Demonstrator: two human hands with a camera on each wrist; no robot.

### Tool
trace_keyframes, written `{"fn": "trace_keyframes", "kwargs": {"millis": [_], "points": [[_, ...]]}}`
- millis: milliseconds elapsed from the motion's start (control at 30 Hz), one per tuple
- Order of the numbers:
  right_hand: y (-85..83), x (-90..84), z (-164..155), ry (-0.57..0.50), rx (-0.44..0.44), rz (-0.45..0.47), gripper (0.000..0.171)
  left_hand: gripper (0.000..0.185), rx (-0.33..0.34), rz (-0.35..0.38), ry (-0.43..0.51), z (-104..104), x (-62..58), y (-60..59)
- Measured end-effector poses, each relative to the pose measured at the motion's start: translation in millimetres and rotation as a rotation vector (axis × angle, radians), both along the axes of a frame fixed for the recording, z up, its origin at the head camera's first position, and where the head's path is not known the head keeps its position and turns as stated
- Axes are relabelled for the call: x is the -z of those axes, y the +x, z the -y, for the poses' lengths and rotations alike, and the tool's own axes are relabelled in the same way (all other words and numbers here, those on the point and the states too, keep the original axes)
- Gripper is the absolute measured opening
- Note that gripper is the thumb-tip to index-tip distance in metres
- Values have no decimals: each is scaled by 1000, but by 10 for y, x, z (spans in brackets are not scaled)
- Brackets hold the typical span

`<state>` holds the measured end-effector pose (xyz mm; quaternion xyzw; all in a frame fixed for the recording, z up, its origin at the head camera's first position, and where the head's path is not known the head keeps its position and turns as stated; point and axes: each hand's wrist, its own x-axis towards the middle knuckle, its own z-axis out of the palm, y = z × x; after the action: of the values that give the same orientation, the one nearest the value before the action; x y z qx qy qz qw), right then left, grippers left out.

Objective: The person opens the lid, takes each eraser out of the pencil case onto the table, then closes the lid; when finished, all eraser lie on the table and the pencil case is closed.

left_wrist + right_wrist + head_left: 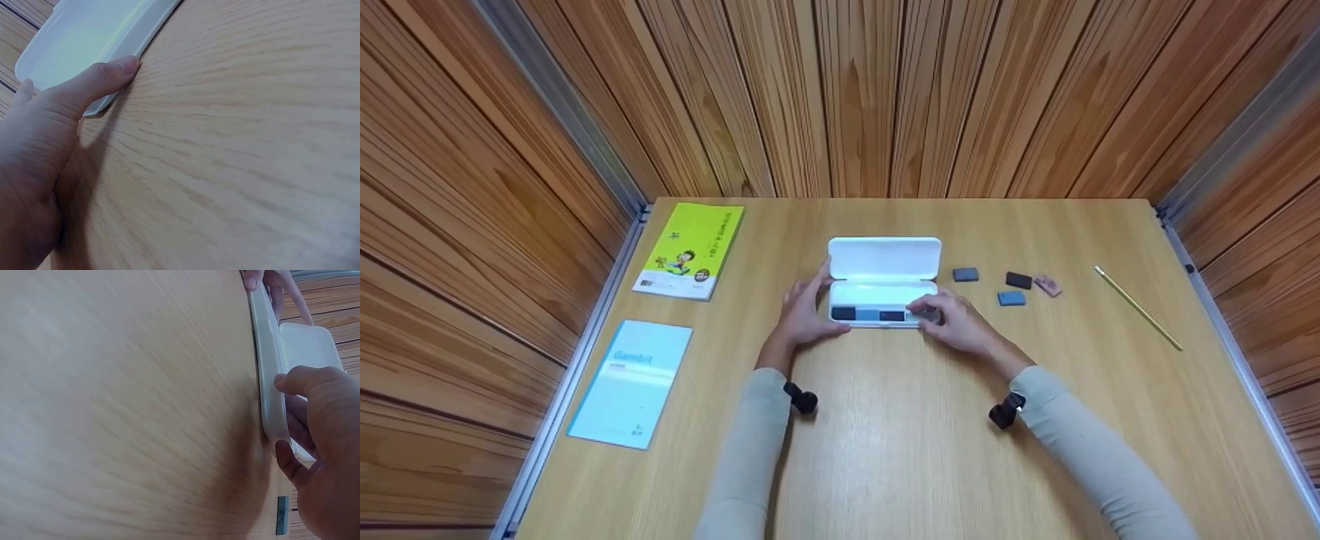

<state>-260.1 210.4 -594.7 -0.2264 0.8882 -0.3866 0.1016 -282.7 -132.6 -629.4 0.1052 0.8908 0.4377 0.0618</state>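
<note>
A white pencil case (883, 259) lies with its lid raised near the middle of the table. Two black erasers and a blue eraser (868, 315) sit in a row along its front. My left hand (802, 311) holds the case's left end, its thumb on the front edge and its fingers towards the back. At the right end is my right hand (960, 322), its index finger reaching inside and its thumb at the front rim. A greyish piece lies by those fingertips, mostly covered; whether they pinch it is hidden. In the right wrist view the case (273, 405) hides the inner fingertips.
Right of the case lie a grey eraser (965, 274), a black eraser (1018, 280), a blue eraser (1011, 298) and a pinkish eraser (1048, 285). Farther right is a pencil (1138, 307). A yellow-green book (690, 251) and a light-blue notebook (630, 384) lie at the left.
</note>
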Motion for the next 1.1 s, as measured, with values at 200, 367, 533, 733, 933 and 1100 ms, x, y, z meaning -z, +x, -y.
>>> {"fn": "trace_keyframes", "kwargs": {"millis": [200,367,533,733,933,1100], "points": [[8,12,2,-2,-1,-10,32,137,8,-21,-17,4,5,-14],[11,19,6,-3,-2,-2,33,138,-2,-4,-14,6,-2,0],[24,13,11,-11,-7,-3,35,137,-5,3,-4,-4,-1,7],[42,6,7,0,2,23,35,137,-4,9,-7,-9,8,9],[36,2,-7,23,-9,30,35,137,-9,13,5,-8,3,16],[18,-12,-14,46,-30,-4,28,136,7,-18,13,-6,2,11]]}}
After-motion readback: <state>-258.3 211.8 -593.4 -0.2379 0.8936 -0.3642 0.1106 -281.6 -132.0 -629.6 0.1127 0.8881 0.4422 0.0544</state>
